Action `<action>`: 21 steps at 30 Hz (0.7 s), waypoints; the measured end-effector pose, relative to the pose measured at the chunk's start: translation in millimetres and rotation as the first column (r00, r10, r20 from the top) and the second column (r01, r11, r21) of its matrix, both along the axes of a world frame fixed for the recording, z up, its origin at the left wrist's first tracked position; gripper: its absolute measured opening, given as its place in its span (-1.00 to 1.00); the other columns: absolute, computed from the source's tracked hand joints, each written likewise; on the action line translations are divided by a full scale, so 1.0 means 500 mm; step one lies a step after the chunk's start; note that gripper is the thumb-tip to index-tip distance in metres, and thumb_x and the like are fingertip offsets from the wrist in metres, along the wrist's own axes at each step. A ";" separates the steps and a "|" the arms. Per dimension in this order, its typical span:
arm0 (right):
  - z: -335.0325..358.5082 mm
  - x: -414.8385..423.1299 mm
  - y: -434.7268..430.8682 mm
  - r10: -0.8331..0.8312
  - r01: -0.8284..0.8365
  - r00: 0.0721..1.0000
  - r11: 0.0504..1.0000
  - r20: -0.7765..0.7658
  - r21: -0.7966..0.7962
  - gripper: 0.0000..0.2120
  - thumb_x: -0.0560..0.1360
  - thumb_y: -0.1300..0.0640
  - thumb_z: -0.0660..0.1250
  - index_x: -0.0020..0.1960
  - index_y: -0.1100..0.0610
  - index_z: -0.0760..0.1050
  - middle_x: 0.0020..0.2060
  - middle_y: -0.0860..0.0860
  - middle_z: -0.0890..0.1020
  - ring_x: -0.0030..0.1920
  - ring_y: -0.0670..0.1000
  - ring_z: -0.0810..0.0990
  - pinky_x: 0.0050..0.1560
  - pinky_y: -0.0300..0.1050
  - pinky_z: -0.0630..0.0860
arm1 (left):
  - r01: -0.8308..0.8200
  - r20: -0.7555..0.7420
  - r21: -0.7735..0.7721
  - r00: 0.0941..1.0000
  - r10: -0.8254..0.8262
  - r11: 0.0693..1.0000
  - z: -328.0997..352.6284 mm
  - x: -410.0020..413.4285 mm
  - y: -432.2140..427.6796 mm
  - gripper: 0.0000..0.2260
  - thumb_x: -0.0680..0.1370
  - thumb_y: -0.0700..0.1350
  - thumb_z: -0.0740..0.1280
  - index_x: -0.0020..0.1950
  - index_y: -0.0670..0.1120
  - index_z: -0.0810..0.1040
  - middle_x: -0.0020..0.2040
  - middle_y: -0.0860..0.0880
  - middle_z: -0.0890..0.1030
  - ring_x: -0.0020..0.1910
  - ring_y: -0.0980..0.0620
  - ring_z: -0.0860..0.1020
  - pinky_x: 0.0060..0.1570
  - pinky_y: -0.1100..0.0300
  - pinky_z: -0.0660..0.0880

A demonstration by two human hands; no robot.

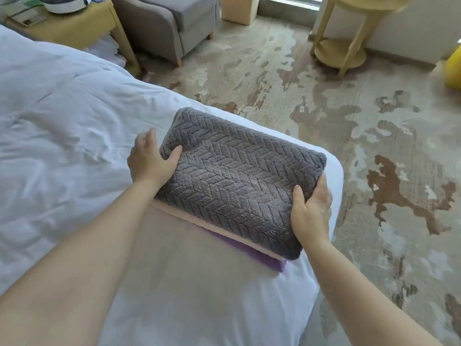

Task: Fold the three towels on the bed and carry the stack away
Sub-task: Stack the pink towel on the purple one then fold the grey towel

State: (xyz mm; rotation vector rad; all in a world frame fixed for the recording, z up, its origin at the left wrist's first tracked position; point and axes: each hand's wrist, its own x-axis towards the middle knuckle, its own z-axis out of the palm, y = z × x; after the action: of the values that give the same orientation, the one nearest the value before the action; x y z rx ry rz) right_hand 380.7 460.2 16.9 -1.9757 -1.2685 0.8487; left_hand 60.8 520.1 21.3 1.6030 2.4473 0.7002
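Grey towel (232,171): folded, with a herringbone pile; it is the top layer of the stack (224,201).
Pale towel (189,217): folded, the middle layer; only its near edge shows under the grey one.
Purple towel (252,255): folded, the bottom layer; a strip and one corner show on the near side, toward the right wrist.
Place of the stack: directly between the hands, on the white bed (62,121) near its corner. It seems to rest on the cover; I cannot tell if it is raised a little.
Left hand (149,158): clamped on the left end, thumb on top of the grey towel, fingers along the outer side.
Right hand (311,208): clamped on the right end, thumb on top, fingers wrapped around the edge, their tips hidden.
Hands: well apart, one at each end.
Done: all three towels look folded and piled.
Left to do: the lift and the carrying away; I judge this step is just beginning.
Beyond the hands: patterned carpet (374,146), a grey armchair (174,21), a yellow round table (349,28).
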 end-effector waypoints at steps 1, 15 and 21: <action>0.009 0.000 0.004 0.017 -0.019 0.996 0.999 0.089 0.027 -0.38 0.58 -0.14 0.09 0.53 -0.16 -0.16 0.54 -0.05 -0.03 0.50 0.07 0.00 0.45 0.06 -0.04 | 0.080 -0.131 0.099 0.989 -0.067 0.992 0.014 0.010 0.003 -0.36 0.47 0.19 0.32 0.45 -0.07 0.27 0.44 -0.19 0.30 0.34 -0.23 0.35 0.28 -0.10 0.29; -0.050 -0.081 0.088 0.418 -0.477 0.594 0.871 0.688 -0.118 -0.21 0.35 -0.57 -0.25 0.49 -0.28 -0.25 0.52 -0.13 -0.25 0.51 0.03 -0.35 0.46 0.15 -0.35 | 0.513 -0.307 -0.356 0.725 -0.617 0.781 -0.067 0.090 0.037 -0.36 0.35 0.53 -0.33 0.39 0.42 -0.38 0.50 0.22 -0.37 0.51 -0.03 -0.35 0.30 -0.48 -0.27; -0.113 -0.079 0.094 0.384 -0.420 0.614 0.899 0.690 -0.126 -0.20 0.37 -0.56 -0.19 0.51 -0.24 -0.17 0.54 -0.09 -0.18 0.53 0.08 -0.25 0.46 0.14 -0.32 | 0.541 -0.365 -0.323 0.686 -0.629 0.777 -0.136 0.097 0.065 -0.36 0.38 0.52 -0.32 0.42 0.39 -0.36 0.52 0.19 -0.33 0.53 -0.05 -0.29 0.31 -0.47 -0.23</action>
State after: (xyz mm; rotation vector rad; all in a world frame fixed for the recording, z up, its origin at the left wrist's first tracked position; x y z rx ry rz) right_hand 341.3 507.0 -39.8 -2.0749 -2.2203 0.1980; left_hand 109.2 552.7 -46.8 2.4984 1.9167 -0.0321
